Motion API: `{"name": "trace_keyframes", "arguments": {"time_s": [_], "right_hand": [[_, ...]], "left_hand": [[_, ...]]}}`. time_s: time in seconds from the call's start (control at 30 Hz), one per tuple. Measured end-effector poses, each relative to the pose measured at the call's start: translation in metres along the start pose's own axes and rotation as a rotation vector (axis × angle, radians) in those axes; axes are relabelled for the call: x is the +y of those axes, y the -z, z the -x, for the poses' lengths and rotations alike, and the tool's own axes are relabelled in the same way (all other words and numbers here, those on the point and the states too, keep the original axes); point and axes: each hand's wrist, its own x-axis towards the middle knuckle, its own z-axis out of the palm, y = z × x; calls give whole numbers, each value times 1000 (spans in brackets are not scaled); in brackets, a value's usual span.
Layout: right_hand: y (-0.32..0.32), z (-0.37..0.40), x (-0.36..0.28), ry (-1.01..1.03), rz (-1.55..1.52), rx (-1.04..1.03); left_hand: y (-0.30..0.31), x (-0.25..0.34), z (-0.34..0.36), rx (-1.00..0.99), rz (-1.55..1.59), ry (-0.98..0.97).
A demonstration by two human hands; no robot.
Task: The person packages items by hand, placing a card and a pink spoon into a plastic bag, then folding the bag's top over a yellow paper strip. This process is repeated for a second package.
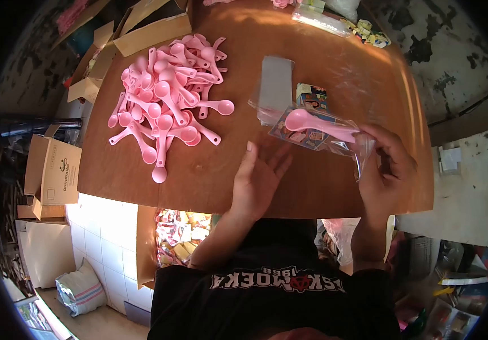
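My right hand (pixel 388 161) pinches the end of a clear plastic bag (pixel 348 148). A pink measuring spoon (pixel 300 120) and a printed card (pixel 316 139) show through the bag, the bowl pointing left. Below and left of it, my left hand (pixel 260 181) is open, palm turned up, fingers apart and holding nothing. A big heap of pink measuring spoons (pixel 164 93) lies on the table to the left. Behind the bag are a flat grey-white stack (pixel 276 82) and a small stack of printed cards (pixel 312 93).
The brown table (pixel 232 39) has a curved look in this view. Along its far right edge lie a clear plastic pack (pixel 320 22) and small yellowish packets (pixel 368 34). Open cardboard boxes (pixel 153 28) stand at the back left. A box of wrapped packets (pixel 181 229) sits below the front edge.
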Motion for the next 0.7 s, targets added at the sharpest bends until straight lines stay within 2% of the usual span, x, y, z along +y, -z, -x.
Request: {"name": "trace_keyframes", "arguments": {"time_s": [0.07,0.1,0.13,0.17,0.2,0.27,0.3,0.33,0.43,0.47,0.53,0.6,0.63,0.67,0.7], "right_hand": [[-7,-28,-2,32,281,-271],[-9,-34,-1,30,287,-266],[-11,-42,-1,120,347,-285],[-13,-50,-1,213,406,-306],[-15,-56,1,222,406,-306],[-16,-64,4,390,423,-366],[-16,-64,0,392,420,-365],[-16,-65,-5,329,431,-476],[-18,-69,-17,272,425,-693],[-19,-67,-20,258,406,-802],[-22,-65,-19,222,365,-831],[-24,-65,-3,203,241,-969],[-23,-69,0,203,242,-968],[-21,-72,3,55,236,-975],[-20,-74,5,-93,229,-980]], "left_hand": [[4,0,3,40,62,-49],[3,0,5,81,-53,-178],[1,2,4,116,-167,-315],[3,3,5,144,-240,-390],[3,6,5,140,-237,-397],[-3,14,9,21,-571,-594],[-3,19,10,-46,-638,-604],[-6,23,11,-45,-638,-609],[-19,33,5,-267,-1059,-641],[-22,31,4,-266,-1059,-645],[-27,26,1,-230,-730,-471],[-24,28,0,-180,-755,-477],[-23,29,2,-142,-743,-452],[-22,29,3,-103,-731,-427],[-20,27,2,-75,-745,-489]]}}
